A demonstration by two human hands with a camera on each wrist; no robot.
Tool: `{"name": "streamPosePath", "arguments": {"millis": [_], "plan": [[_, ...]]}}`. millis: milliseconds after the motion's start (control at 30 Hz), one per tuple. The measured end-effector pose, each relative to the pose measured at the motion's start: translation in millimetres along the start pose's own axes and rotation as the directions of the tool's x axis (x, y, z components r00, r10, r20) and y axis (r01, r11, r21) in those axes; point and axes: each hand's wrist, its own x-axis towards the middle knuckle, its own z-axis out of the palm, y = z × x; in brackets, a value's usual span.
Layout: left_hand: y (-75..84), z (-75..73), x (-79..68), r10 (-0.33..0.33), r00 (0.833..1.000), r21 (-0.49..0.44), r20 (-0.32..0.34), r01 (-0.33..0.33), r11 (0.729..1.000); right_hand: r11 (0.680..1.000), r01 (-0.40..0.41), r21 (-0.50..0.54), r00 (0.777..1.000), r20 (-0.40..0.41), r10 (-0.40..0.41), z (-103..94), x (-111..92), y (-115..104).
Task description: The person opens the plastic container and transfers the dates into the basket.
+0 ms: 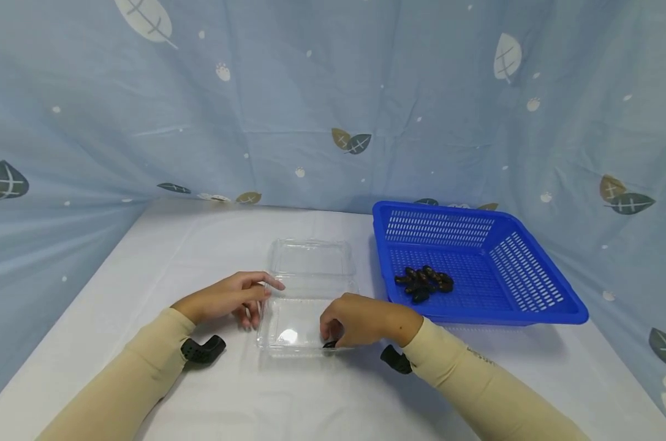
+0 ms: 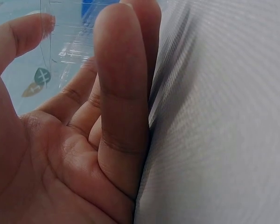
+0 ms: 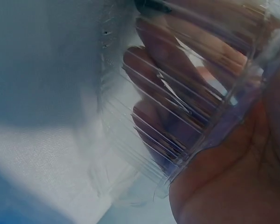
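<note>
A clear plastic clamshell box point(image 1: 305, 309) lies with its lid point(image 1: 310, 257) folded back, away from me. My right hand point(image 1: 360, 318) reaches into its near right corner with curled fingers, pinching a small dark, glossy piece point(image 1: 329, 345) low in the box. Through the clear ribbed wall point(image 3: 177, 93), the right wrist view shows those fingers and a bit of the dark piece point(image 3: 151, 5). At the box's left side, my left hand point(image 1: 230, 300) touches the edge with loosely extended fingers. Its thumb point(image 2: 30, 35) meets the clear plastic in the left wrist view.
To the right stands a blue slotted plastic basket point(image 1: 481, 315). Several dark, glossy pieces point(image 1: 423, 283) with brownish patches are heaped in its left part. A white cloth point(image 1: 244, 398) covers the table, and a blue leaf-patterned curtain point(image 1: 288, 92) hangs behind it.
</note>
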Motion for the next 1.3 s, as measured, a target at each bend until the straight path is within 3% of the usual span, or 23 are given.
{"name": "streamPosePath", "arguments": {"millis": [300,400,500,600,767,867,1000,1033,1133,1300], "plan": [[2.8,1.0,5.8,0.018,1.000,0.005,0.015,-0.018,1.000,1.000,0.000,0.009,0.997,-0.077,0.001,2.7,-3,3],[4.3,1.2,7.3,0.019,1.000,0.010,0.021,-0.019,1.000,1.000,0.026,0.004,0.988,-0.152,-0.025,0.6,-7,3],[5.6,-0.4,7.8,0.019,1.000,0.024,0.018,-0.019,1.000,0.999,0.047,0.013,0.963,-0.267,-0.042,-7.2,-17,-1],[5.5,-3.4,7.8,0.020,1.000,0.036,0.019,-0.021,0.999,0.997,0.071,0.020,0.918,-0.393,-0.058,-18.9,-32,-5],[3.3,-8.1,7.7,0.028,0.999,0.035,0.031,-0.029,0.999,0.998,0.064,0.012,0.800,-0.598,-0.044,-39.8,-60,6],[1.9,-9.2,7.9,0.027,0.999,0.025,0.038,-0.028,0.999,1.000,0.010,0.027,0.727,-0.687,0.012,-49.5,-76,21],[1.8,-9.0,8.4,0.032,0.999,0.016,0.043,-0.033,0.999,0.993,-0.091,0.077,0.655,-0.746,0.119,-55.5,-91,46],[2.2,-8.6,8.5,0.037,0.998,0.017,0.044,-0.038,0.999,0.988,-0.122,0.090,0.646,-0.749,0.148,-55.6,-93,53],[2.4,-7.3,7.8,0.031,0.999,0.009,0.043,-0.031,0.999,0.969,-0.217,0.120,0.654,-0.719,0.236,-52.9,-95,74],[-0.3,-6.2,4.4,0.021,0.999,0.018,0.043,-0.022,1.000,0.940,-0.308,0.149,0.757,-0.559,0.337,-45.6,-86,99]]}}
